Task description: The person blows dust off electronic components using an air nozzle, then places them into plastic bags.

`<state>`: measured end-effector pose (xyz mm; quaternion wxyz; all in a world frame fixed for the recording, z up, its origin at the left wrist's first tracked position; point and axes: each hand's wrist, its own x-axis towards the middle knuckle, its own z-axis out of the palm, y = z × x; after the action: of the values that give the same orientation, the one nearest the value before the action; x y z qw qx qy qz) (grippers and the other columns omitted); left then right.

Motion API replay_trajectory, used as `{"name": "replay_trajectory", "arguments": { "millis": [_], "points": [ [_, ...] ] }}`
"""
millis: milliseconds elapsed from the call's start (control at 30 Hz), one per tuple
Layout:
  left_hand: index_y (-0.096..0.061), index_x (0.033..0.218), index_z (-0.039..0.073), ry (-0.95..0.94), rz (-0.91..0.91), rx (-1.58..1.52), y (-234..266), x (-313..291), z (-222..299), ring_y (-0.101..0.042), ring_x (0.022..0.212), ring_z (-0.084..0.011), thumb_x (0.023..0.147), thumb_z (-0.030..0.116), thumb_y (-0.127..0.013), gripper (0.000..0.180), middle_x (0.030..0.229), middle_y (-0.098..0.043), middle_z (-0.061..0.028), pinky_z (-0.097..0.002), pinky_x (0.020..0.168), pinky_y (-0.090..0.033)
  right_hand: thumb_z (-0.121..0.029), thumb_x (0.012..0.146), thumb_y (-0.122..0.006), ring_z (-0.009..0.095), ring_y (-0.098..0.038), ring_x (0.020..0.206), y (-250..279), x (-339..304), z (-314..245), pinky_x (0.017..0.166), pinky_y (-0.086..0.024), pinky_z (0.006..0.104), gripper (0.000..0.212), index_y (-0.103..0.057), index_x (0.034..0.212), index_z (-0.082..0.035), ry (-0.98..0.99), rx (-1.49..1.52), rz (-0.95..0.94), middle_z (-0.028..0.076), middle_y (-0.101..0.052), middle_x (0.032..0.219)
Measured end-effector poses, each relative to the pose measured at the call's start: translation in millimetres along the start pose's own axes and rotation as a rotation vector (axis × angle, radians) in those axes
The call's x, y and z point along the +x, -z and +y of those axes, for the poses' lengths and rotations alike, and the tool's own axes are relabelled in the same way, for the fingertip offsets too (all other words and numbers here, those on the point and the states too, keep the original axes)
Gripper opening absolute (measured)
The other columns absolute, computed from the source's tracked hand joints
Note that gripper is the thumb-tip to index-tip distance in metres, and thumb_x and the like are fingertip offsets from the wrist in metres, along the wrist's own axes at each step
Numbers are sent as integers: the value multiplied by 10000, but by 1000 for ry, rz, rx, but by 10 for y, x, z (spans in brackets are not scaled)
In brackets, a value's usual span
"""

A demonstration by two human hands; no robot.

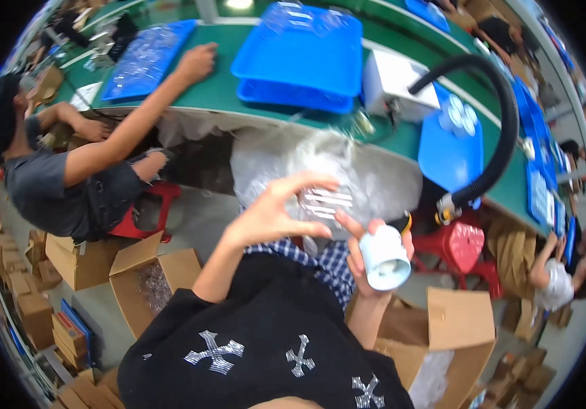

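Free room and obstacles:
- Bench (218, 92): bare green strip between the flat tray (144, 58) at its left end and the stacked trays (300, 58) at mid-bench; a co-worker's arm (143, 119) crosses that strip.
- Right of the stack: white box (394, 82) and black hose (501, 112) arching over another tray (450, 146); passage tight.
- Bench front edge: plastic bag (337, 170) hangs there, just behind the left hand (276, 215) and the right hand (375, 255) gripping a white cup (385, 259).
- Floor: open cartons (153, 283) left and right; red stools (467, 249) beneath the bench.

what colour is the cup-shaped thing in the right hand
The cup-shaped part in the right hand is white with a pale blue tint, seen best in the head view.
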<state>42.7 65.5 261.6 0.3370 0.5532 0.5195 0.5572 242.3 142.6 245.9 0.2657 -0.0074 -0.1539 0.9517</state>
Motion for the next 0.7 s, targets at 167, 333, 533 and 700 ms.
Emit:
{"name": "replay_trajectory", "arguments": {
  "millis": [167,333,533,700],
  "points": [
    [-541,1156,63,-41,-49,-41,-163,181,-6,-585,934,-184,604,220,-808,633,1096,-586,-78,-307,796,-436,-495,904,-366,185,-447,541,0,-119,-162,445,-407,271,532,-458,1074,1,90,11,50,391,-290,1297],
    [-526,1177,53,-5,0,-164,-225,201,-114,-581,926,-178,603,221,-809,661,1101,-580,-86,-301,806,-436,-525,909,-336,171,-474,627,15,-295,-338,461,-389,245,522,-422,1083,-41,362,-154,89,221,-532,977],
    [-523,1172,32,-38,-71,-303,-321,250,-111,-564,1011,-204,596,201,-810,665,1122,-561,-99,-319,850,-450,-339,795,-668,195,-526,930,-30,-288,-324,810,-419,287,497,-455,1119,-28,433,-1168,288,127,-542,997],
    [-525,1171,32,-34,-128,-302,-192,191,-41,-558,1031,-208,581,186,-816,676,1129,-556,-103,-320,848,-454,-114,550,-814,255,-537,895,-123,-71,-242,764,-433,322,508,-590,1001,-43,615,-1831,475,122,-531,977]
  ]
}}
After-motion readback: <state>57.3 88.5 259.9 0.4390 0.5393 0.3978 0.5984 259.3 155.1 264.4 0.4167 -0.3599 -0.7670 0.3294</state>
